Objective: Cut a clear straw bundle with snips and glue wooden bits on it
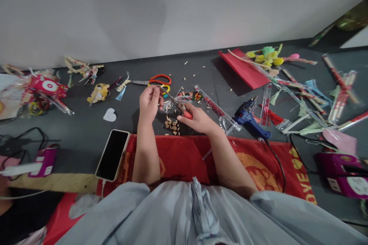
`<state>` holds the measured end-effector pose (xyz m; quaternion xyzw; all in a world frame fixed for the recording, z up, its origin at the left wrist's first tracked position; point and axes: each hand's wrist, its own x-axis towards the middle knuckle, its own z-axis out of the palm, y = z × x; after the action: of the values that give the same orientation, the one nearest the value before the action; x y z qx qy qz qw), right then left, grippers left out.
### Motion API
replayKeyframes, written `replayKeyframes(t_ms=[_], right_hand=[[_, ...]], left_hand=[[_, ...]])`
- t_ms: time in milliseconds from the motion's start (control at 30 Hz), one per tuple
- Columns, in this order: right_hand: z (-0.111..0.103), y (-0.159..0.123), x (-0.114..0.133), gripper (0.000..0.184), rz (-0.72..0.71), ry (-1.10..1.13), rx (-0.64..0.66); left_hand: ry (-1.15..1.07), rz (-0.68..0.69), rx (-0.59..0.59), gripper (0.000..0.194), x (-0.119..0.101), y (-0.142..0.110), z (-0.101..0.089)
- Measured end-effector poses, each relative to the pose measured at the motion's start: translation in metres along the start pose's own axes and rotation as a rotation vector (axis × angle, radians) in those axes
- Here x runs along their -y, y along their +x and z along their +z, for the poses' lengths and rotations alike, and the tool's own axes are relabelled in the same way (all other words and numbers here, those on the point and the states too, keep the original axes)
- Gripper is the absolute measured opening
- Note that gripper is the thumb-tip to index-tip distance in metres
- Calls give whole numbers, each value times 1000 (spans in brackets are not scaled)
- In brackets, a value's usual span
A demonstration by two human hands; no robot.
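My right hand point(198, 118) is closed around red-handled scissors point(180, 106), whose dark blades point up and left toward my other hand. My left hand point(149, 99) pinches something small at the blade tips, too small to make out. Under the blades lies a bunch of thin white wire-like strands point(169, 105). Small tan cut pieces point(171, 124) are heaped just below, between my wrists. Beyond my left hand, a second pair of scissors point(160, 79) with orange and yellow handles rests on the dark table.
A blue glue gun point(250, 118) lies to my right, its cord running toward me. A phone point(113, 155) on a cable lies at my left. Farther right are a red folder point(244, 69) and several wrapped sticks with tassels. A red cloth point(184, 149) covers the near edge.
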<state>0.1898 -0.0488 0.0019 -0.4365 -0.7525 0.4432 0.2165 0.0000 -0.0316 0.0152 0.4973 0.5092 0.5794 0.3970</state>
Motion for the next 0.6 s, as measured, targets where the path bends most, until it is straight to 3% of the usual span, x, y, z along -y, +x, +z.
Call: replayKeyframes(t_ms=[233, 400, 500, 600], right_hand=[[0, 0, 2, 38, 35, 33, -24], [4, 2, 0, 35, 51, 218, -118], [6, 4, -3, 35, 101, 294, -184], [8, 6, -7, 35, 158, 294, -241]], left_hand=[[0, -22, -37, 36, -1, 0, 5], [-12, -54, -28, 42, 1, 2, 15], [35, -117, 19, 48, 3, 2, 26], [128, -157, 188, 53, 4, -3, 41]])
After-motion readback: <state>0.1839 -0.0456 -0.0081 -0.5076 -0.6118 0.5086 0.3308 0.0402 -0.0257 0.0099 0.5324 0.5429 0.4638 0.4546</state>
